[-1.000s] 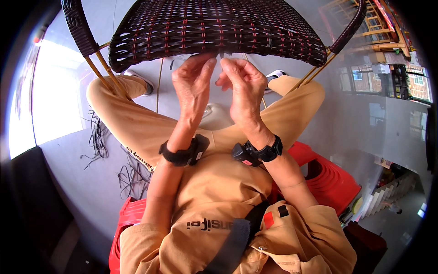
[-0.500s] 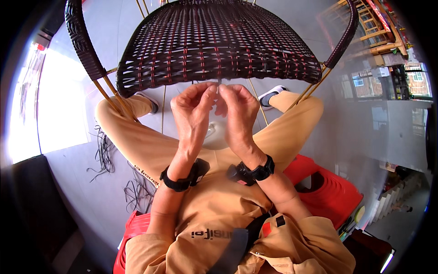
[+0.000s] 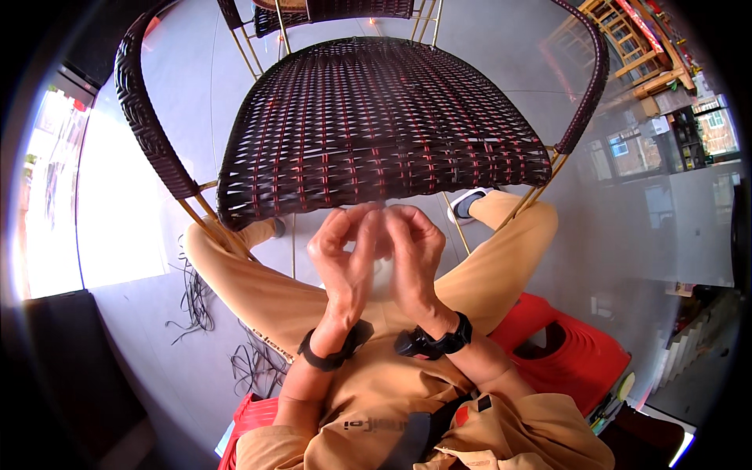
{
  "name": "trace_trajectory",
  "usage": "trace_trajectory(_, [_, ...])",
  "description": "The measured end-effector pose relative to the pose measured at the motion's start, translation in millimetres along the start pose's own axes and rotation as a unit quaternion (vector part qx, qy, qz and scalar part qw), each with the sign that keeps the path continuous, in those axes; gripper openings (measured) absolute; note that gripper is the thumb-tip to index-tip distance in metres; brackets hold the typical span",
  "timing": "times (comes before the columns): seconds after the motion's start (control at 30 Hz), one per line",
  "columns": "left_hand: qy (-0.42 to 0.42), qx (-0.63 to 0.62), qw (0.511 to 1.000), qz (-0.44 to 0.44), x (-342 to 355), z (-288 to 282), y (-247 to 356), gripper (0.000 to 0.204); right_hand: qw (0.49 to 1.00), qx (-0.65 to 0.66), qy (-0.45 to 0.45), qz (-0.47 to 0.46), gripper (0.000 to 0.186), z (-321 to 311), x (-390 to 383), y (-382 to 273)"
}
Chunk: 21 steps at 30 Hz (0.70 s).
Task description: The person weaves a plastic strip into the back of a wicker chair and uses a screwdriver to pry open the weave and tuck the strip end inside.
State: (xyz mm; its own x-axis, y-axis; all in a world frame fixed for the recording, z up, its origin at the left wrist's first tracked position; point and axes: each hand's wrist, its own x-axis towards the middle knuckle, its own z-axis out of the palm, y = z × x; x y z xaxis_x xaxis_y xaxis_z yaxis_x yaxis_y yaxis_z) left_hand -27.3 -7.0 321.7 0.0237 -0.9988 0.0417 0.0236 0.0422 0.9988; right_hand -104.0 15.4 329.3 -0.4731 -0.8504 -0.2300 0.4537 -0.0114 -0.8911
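Observation:
A chair with a woven seat [image 3: 384, 117], dark brown strands crossed with red ones, stands right in front of me. At the middle of the seat's near edge my left hand [image 3: 345, 247] and my right hand [image 3: 411, 247] come together, fingertips almost touching. Both are closed in a pinch just under the rim. Whatever lies between the fingertips is too small and blurred to make out. Dark wrapped armrests [image 3: 149, 110] curve up on both sides, on gold-coloured metal legs [image 3: 207, 218].
Loose dark strips [image 3: 192, 298] lie on the grey floor at my left. Red plastic stools [image 3: 583, 352] are beside and under me. Another woven chair [image 3: 356, 9] stands beyond this one. Wooden furniture [image 3: 638, 59] is at the far right.
The view has tilted up, so chair and hands sit lower in the picture and another chair shows beyond. Both hands stay pinched together at the seat's near edge.

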Motion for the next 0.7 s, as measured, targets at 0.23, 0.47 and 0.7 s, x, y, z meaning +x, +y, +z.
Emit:
trace_trajectory(0.23, [0.035, 0.328, 0.885, 0.330, 23.7, -13.8, 18.2, 0.028, 1.000, -0.016, -0.009, 0.007, 0.012, -1.8, 5.6, 3.2])
trace_trajectory(0.47, [-0.059, 0.410, 0.822, 0.391, 34.7, -22.9, 12.9, 0.030, 0.999, 0.044, -0.012, 0.020, 0.009, 0.0, 5.6, 9.6])
trace_trajectory(0.7, [-0.101, 0.440, 0.808, 0.379, 33.9, -25.4, 14.6, 0.035, 0.998, 0.051, -0.040, -0.003, 0.009, -2.7, 6.0, 16.0])
